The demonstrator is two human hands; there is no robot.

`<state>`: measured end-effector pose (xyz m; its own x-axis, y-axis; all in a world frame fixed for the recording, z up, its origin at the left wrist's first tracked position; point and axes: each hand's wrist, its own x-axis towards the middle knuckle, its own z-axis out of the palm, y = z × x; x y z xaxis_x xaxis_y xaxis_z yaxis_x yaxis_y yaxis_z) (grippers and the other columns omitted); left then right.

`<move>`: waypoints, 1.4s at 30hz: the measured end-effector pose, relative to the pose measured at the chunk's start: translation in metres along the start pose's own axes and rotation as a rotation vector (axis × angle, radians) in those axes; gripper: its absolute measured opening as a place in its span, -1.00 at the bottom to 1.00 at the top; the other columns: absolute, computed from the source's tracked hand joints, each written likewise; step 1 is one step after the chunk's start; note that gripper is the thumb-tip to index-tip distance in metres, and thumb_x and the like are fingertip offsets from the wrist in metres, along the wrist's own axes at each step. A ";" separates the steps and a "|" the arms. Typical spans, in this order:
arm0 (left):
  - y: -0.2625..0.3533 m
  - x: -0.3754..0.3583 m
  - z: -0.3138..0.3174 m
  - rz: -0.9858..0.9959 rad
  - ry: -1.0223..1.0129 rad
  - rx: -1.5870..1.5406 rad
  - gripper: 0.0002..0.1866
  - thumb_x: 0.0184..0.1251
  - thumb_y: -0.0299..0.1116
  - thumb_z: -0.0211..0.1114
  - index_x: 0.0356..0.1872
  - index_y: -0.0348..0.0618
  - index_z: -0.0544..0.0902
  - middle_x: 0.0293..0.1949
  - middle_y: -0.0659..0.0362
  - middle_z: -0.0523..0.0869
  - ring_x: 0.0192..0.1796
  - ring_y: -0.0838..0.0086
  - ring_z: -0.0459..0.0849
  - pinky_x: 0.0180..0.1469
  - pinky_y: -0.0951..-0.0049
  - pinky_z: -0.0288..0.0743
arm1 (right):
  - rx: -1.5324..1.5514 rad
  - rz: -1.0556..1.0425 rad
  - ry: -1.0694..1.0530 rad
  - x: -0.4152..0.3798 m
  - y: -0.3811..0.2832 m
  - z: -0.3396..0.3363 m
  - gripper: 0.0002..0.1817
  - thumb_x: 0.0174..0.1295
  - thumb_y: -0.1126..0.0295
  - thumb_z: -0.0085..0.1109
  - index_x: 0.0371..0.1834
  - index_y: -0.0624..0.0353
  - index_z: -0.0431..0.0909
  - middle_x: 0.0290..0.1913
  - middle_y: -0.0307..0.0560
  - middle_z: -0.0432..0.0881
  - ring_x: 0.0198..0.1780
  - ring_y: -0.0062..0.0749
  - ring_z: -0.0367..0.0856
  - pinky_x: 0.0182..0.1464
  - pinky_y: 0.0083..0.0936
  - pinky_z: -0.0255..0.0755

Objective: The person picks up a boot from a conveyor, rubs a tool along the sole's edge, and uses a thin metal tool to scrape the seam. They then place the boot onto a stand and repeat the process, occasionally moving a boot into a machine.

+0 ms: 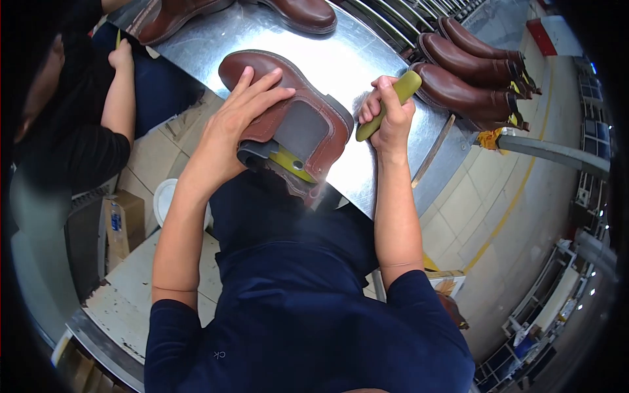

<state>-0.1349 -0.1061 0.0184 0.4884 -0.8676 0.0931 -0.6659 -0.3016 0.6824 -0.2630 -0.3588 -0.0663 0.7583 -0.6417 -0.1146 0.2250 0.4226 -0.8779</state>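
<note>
A brown leather Chelsea boot (314, 134) with a dark grey elastic side panel lies tilted on its side at the table's near edge. My left hand (239, 121) grips it, fingers laid over the upper and thumb hidden. In the boot's opening shows a yellow-green piece (291, 162) with a round hole, probably part of a shoe last. My right hand (391, 111) is closed round an olive-green, smooth, elongated piece with rounded ends (407, 88), just right of the boot's sole and apart from it.
The boot is over a shiny metal table (360, 173). Several brown boots (458, 92) stand at its right; more shoes (301, 13) sit at the far edge. A thin wooden strip (434, 150) lies near the right edge. At left, a co-worker's arm (118, 98) reaches forward.
</note>
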 end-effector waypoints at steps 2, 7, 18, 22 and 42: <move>-0.003 -0.002 0.001 0.013 0.000 -0.005 -0.14 -0.08 -0.51 0.57 0.43 0.03 0.60 0.61 0.09 0.46 0.72 -0.13 0.13 0.70 -0.10 0.11 | -0.012 -0.029 0.003 -0.002 -0.001 0.003 -0.68 0.51 0.16 0.30 -0.01 0.21 0.54 -0.59 -0.27 0.41 -0.61 -0.54 0.43 -0.53 -0.53 0.42; -0.009 -0.007 0.007 0.017 0.070 0.033 0.00 -0.22 -0.73 0.53 0.44 0.21 0.59 0.61 0.23 0.44 0.70 -0.04 0.20 0.58 -0.04 0.41 | -0.069 -0.055 -0.018 -0.002 0.001 0.004 -0.63 0.53 0.11 0.28 0.05 0.22 0.53 -0.57 -0.26 0.42 -0.58 -0.55 0.45 -0.50 -0.50 0.45; -0.016 -0.015 0.010 0.024 0.084 0.015 0.00 -0.25 -0.72 0.50 0.44 0.16 0.61 0.62 0.19 0.44 0.73 -0.02 0.14 0.65 -0.07 0.30 | -0.097 -0.061 -0.025 -0.002 0.002 0.008 -0.60 0.52 0.09 0.28 0.03 0.23 0.50 -0.57 -0.24 0.39 -0.58 -0.50 0.43 -0.51 -0.47 0.42; -0.017 -0.015 0.013 0.019 0.092 0.028 0.01 -0.27 -0.74 0.49 0.43 0.19 0.61 0.62 0.22 0.44 0.73 0.00 0.15 0.65 -0.07 0.29 | -0.104 -0.107 -0.014 -0.001 0.006 0.006 -0.58 0.53 0.11 0.27 0.15 0.25 0.50 -0.54 -0.23 0.41 -0.58 -0.49 0.43 -0.50 -0.45 0.44; 0.005 -0.015 -0.006 0.264 0.073 0.430 -0.15 -0.21 -0.55 0.60 0.34 -0.15 0.65 0.31 0.04 0.69 0.50 -0.05 0.52 0.59 -0.21 0.26 | -0.856 -0.267 0.286 -0.018 -0.001 -0.041 -0.38 0.34 0.25 0.46 0.41 0.31 0.57 -0.24 -0.11 0.77 -0.30 -0.62 0.64 -0.21 -0.58 0.55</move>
<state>-0.1423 -0.0921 0.0241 0.2998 -0.9109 0.2836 -0.9364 -0.2241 0.2702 -0.3016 -0.3742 -0.0826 0.5416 -0.8306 0.1296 -0.2426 -0.3021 -0.9219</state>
